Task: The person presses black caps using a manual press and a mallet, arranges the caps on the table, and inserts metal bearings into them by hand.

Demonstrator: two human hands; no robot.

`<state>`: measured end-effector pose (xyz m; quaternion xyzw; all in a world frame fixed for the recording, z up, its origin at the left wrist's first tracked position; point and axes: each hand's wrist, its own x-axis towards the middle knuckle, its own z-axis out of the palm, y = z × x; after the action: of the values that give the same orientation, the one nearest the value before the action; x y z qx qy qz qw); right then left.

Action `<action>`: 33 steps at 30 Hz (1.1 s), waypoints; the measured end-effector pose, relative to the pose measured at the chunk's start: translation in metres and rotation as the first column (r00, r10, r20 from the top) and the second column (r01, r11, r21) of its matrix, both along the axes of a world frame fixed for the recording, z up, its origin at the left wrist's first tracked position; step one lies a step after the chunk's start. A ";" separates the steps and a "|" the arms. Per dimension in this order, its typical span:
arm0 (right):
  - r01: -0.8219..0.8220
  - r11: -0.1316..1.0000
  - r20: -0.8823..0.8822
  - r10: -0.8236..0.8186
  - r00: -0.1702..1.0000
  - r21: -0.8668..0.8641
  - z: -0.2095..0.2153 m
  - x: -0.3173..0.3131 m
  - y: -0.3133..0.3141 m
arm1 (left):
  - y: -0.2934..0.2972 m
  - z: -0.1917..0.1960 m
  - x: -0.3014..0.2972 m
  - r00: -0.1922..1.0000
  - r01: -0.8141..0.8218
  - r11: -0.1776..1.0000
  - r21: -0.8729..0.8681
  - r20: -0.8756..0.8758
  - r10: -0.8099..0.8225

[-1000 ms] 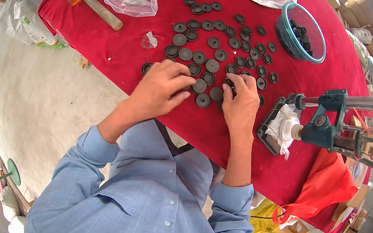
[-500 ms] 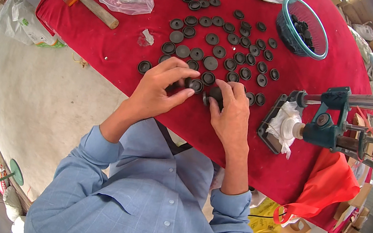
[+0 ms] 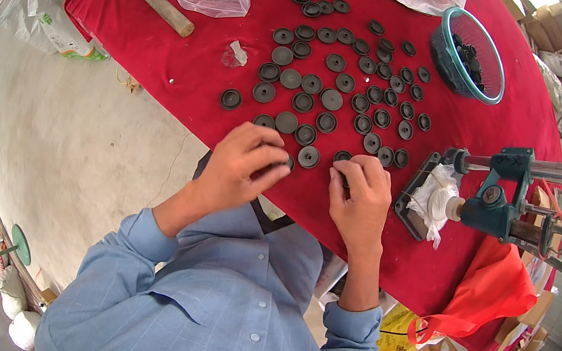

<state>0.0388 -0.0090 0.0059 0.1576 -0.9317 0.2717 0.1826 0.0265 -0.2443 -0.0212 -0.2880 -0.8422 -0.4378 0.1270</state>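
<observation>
Along the near edge of the red-covered tabletop point(image 3: 193, 77), which is slanting from far left to near right, two hands are working just inside the border. The left hand point(image 3: 242, 168) is holding its fingers curled toward the thumb, a dark rim showing at the fingertips; the right hand point(image 3: 359, 199) is holding thumb and fingers close together about a partly hidden dark disc point(image 3: 345, 180). Whether either is gripping firmly, I cannot tell. Bare cloth is stretching left of the discs toward the hammer point(image 3: 163, 7), and more is lying between the right hand and the press point(image 3: 495, 195). Over forty black discs point(image 3: 326, 122) are lying beyond the hands, at least four showing plain flat faces. One hammer is resting far left, beside one bag point(image 3: 238, 3) of metal rings; one teal bowl point(image 3: 452, 70) is holding black pieces far right; one green press is standing right.
</observation>
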 end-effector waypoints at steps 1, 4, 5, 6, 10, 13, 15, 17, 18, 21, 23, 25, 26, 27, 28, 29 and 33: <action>0.019 0.999 0.016 -0.019 1.000 -0.046 0.003 -0.001 -0.001 | -0.001 0.001 -0.006 0.998 -0.065 0.998 0.009 -0.022 0.065; 0.027 0.997 0.024 -0.025 0.999 -0.069 0.005 -0.020 -0.010 | -0.003 0.004 -0.025 0.988 -0.144 0.987 -0.076 -0.064 0.139; 0.042 0.995 0.019 -0.041 0.999 -0.087 0.006 -0.028 -0.014 | -0.001 0.005 -0.031 0.987 -0.148 0.975 -0.163 -0.084 0.135; 0.046 0.995 0.046 -0.042 0.998 -0.086 0.007 -0.037 -0.017 | 0.001 0.002 -0.035 0.989 -0.135 0.974 -0.182 -0.082 0.122; 0.097 0.995 0.129 -0.097 0.987 0.007 -0.002 -0.071 -0.030 | 0.001 0.003 -0.041 0.991 -0.123 0.974 -0.191 -0.070 0.111; 0.150 0.975 0.100 -0.168 0.981 0.162 -0.006 -0.083 -0.037 | -0.002 -0.002 -0.040 0.988 -0.137 0.983 -0.125 -0.088 0.126; 0.145 0.979 0.120 -0.162 0.980 0.141 -0.006 -0.084 -0.040 | -0.004 -0.004 -0.040 0.992 -0.122 0.993 -0.010 -0.024 0.121; 0.145 0.982 0.139 -0.161 0.977 0.123 -0.007 -0.085 -0.038 | -0.005 -0.003 -0.040 0.991 -0.131 0.991 -0.003 0.022 0.131; 0.142 0.989 0.173 -0.147 0.974 0.041 -0.007 -0.084 -0.036 | -0.005 -0.001 -0.041 0.989 -0.134 0.991 0.003 0.065 0.134; 0.132 0.988 0.240 -0.108 0.965 -0.085 -0.004 -0.082 -0.028 | -0.004 0.006 -0.046 0.991 -0.117 0.990 -0.079 0.058 0.122; 0.123 0.983 0.271 -0.083 0.959 -0.133 0.000 -0.081 -0.025 | -0.005 0.010 -0.053 0.991 -0.124 0.988 -0.087 0.044 0.128; 0.061 0.996 0.221 -0.047 0.974 -0.060 0.002 -0.081 -0.023 | -0.005 0.009 -0.063 0.991 -0.129 0.987 -0.095 0.029 0.132; 0.063 0.996 0.221 -0.049 0.974 -0.058 0.003 -0.081 -0.022 | -0.006 0.008 -0.069 0.988 -0.156 0.984 -0.084 -0.009 0.155; 0.043 0.999 0.199 -0.037 0.979 -0.029 0.004 -0.081 -0.021 | -0.008 0.007 -0.076 0.983 -0.182 0.981 -0.071 -0.046 0.179; 0.025 1.000 0.177 -0.025 0.984 0.002 0.005 -0.081 -0.021 | -0.009 0.006 -0.083 0.983 -0.177 0.980 -0.094 -0.059 0.172; 0.027 1.000 0.176 -0.027 0.984 0.004 0.004 -0.082 -0.019 | -0.008 0.007 -0.089 0.984 -0.176 0.980 -0.092 -0.060 0.171; 0.068 0.979 0.091 -0.051 0.995 -0.190 0.006 -0.085 -0.015 | -0.006 0.005 -0.107 0.990 -0.112 0.960 -0.256 -0.117 0.084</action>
<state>-0.0467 -0.0243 0.0117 0.0996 -0.9122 0.3615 0.1651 -0.0803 -0.2503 -0.0162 -0.2828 -0.8980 -0.3000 0.1535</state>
